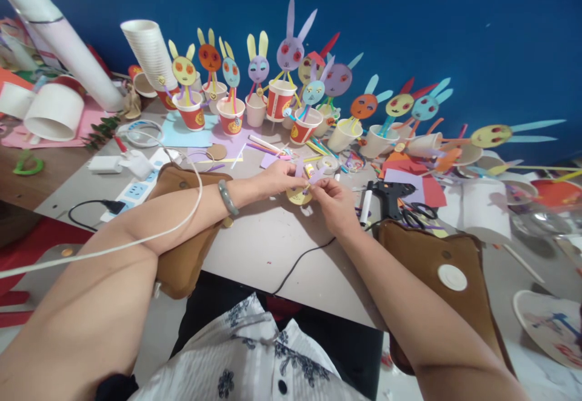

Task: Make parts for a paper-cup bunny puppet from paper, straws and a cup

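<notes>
Between my two hands, low over the table, is a yellow paper rabbit face point(296, 197) with purple paper ears point(317, 175) pointing away from me. My left hand point(282, 178) pinches its upper left edge with thumb and fingers. From the other side, my right hand point(334, 202) closes its fingertips at the upper right edge, near the base of an ear. The exact contact of the fingertips is too small to see. A white marker point(365, 205) and a black glue gun point(391, 196) lie to the right of my right hand.
Finished rabbit figures in paper cups point(231, 116) line the blue wall. A stack of white cups point(149, 53) stands back left. A power strip point(136, 190) and white cable lie left. Brown cushions point(431, 268) lie under both forearms; scissors point(416, 213) are at right.
</notes>
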`<state>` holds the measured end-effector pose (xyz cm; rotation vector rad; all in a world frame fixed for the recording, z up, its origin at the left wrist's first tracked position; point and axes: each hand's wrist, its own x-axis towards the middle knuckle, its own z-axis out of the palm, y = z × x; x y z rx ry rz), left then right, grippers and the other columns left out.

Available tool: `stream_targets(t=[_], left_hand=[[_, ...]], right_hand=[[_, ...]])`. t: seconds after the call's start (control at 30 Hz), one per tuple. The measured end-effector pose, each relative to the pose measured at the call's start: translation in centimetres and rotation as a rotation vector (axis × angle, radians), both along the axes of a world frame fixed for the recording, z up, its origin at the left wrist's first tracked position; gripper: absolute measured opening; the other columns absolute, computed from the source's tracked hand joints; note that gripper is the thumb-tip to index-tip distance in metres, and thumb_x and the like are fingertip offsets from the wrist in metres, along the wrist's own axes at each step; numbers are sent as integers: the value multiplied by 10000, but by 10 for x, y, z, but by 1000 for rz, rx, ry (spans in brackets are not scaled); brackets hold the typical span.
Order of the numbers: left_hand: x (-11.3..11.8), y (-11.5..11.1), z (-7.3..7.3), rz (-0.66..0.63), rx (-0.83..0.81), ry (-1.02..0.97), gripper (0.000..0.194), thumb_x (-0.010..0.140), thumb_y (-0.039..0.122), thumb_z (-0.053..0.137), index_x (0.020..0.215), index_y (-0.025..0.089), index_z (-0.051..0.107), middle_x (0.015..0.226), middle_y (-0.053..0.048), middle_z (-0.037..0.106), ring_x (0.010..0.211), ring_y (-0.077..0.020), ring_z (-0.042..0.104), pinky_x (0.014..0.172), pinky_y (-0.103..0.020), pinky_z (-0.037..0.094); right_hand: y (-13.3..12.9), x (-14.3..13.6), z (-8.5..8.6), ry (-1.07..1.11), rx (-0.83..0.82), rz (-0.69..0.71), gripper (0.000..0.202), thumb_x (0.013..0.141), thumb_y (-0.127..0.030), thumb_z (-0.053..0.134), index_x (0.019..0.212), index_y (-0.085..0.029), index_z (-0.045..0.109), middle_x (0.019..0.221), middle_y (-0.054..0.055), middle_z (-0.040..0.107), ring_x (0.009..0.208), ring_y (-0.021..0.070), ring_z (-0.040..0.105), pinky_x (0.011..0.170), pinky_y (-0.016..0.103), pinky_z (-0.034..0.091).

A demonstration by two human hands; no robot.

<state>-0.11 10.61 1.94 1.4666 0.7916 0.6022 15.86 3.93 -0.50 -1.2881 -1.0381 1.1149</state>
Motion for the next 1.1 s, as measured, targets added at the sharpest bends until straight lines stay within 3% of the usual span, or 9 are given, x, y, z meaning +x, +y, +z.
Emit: stream_targets(t=[0.2,0.37,0.57,0.73,0.87,1.1], left_hand=[[-2,0,0,-24,-15,7,86,789,183,661,742,117,631,661,16,590,569,-71,514,546,-216,380],[-1,-3,9,65,-47,52,181,811,214,663,667,142,580,601,33,533,529,-67,460,505,-218,330],[3,-5,20,105,-183,1,206,875,224,551,684,153,585,640,16,580,596,-88,546,560,-211,435],[-1,-2,13,56,-139,56,135,789,177,679,692,143,592,617,25,566,543,-72,505,510,-210,365],[-2,0,3,-6,-62,15,78,779,181,687,768,115,646,695,2,620,584,-76,532,548,-219,390],[-1,3,-4,23,-7,2,90,770,183,696,751,112,644,655,18,586,554,-69,504,539,-220,369]], right_hand=[[0,1,-1,-7,4,13,312,669,-414,839,695,-205,609,605,-38,626,522,103,566,529,243,485],[1,2,-2,-24,26,-8,269,673,-379,826,703,-208,620,632,-32,632,553,105,570,561,247,492],[1,1,0,-36,26,-27,222,670,-332,789,681,-204,608,611,-42,591,549,97,529,565,248,477],[1,1,-1,-35,24,-8,235,677,-348,788,681,-207,600,603,-42,587,540,99,534,559,247,476],[-1,1,0,-34,11,6,271,676,-389,810,691,-208,609,595,-40,590,527,104,543,539,250,480],[0,0,0,-29,19,-10,294,664,-401,842,687,-202,627,618,-36,611,563,97,547,562,236,469]])
